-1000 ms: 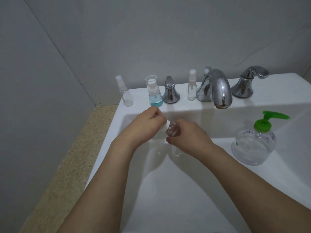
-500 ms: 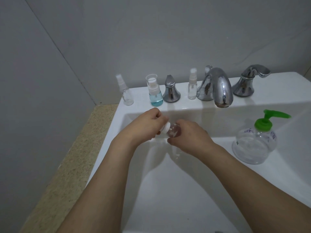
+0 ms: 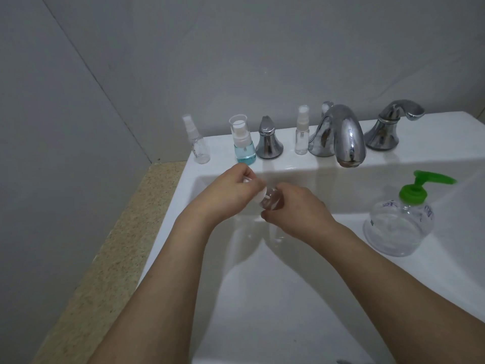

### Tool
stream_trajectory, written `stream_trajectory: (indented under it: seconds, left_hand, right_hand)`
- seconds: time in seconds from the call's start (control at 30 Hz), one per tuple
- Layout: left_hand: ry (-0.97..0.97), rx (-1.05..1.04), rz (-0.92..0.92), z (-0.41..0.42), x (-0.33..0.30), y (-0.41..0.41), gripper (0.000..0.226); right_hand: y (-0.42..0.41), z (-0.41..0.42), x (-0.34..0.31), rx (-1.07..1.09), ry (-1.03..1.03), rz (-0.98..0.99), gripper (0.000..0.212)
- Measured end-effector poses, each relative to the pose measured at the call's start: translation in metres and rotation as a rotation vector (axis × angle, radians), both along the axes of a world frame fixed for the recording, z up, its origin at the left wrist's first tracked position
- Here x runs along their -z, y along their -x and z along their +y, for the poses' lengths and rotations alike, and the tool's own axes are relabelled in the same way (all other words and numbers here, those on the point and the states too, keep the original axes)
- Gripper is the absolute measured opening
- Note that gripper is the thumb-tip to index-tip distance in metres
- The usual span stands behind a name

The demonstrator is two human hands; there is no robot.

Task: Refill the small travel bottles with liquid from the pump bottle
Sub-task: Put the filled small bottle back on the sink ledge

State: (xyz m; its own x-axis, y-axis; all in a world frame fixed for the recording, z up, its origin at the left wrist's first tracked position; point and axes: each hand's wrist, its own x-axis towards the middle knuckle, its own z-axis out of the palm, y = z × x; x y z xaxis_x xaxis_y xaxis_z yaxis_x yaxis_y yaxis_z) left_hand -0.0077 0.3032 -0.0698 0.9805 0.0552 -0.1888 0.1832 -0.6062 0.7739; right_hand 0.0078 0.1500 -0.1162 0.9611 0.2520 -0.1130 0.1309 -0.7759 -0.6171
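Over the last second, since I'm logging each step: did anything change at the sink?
Hardly. The left hand still grips the white cap and the right hand the small clear bottle; the cap looks slightly further off. The pump bottle and the shelf bottles stayed put.

Chrome faucet (image 3: 343, 135), two handles, white sink (image 3: 288, 298).

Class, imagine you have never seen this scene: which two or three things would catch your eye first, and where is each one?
First, the two hands meeting over the sink basin: the left hand pinches a white cap while the right hand grips a small clear bottle. Next, the green-topped pump bottle on the sink's right rim. Then the blue-liquid bottle on the back ledge, left of the chrome faucet.
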Motion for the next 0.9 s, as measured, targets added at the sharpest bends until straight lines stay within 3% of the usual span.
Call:
stream_trajectory:
  seconds: [0.1,0.3,0.53,0.63,0.73,0.8,0.9]
  left_hand:
    - [0.013,-0.007,0.037,0.0041,0.0036,-0.0019,0.027]
    - [0.05,0.067,0.037,0.0049,0.0012,-0.0012,0.01]
    - [0.015,0.033,0.027,0.0052,0.0028,-0.0013,0.023]
    - [0.008,0.119,-0.047,0.0067,0.0035,-0.002,0.016]
    - [0.012,0.167,-0.082,0.0066,0.0007,-0.0003,0.027]
    - [0.047,0.126,-0.074,0.0062,0.0001,-0.0007,0.021]
    - [0.045,0.049,-0.001,0.0071,0.0014,-0.0016,0.032]
  right_hand:
    - [0.0003,0.0,0.0002,-0.008,0.021,-0.008,0.03]
    - [-0.0004,-0.0006,-0.0006,0.006,0.032,-0.014,0.029]
    - [0.0005,-0.0004,-0.0014,-0.011,0.056,-0.026,0.026]
    - [0.0007,-0.0016,-0.0033,-0.017,0.04,-0.011,0.022]
    - [0.0013,-0.0024,-0.0052,-0.023,0.009,-0.003,0.022]
    - [0.0015,-0.0019,-0.0057,-0.023,0.007,-0.008,0.024]
    - [0.0018,-0.0009,-0.0056,-0.017,0.017,-0.009,0.029]
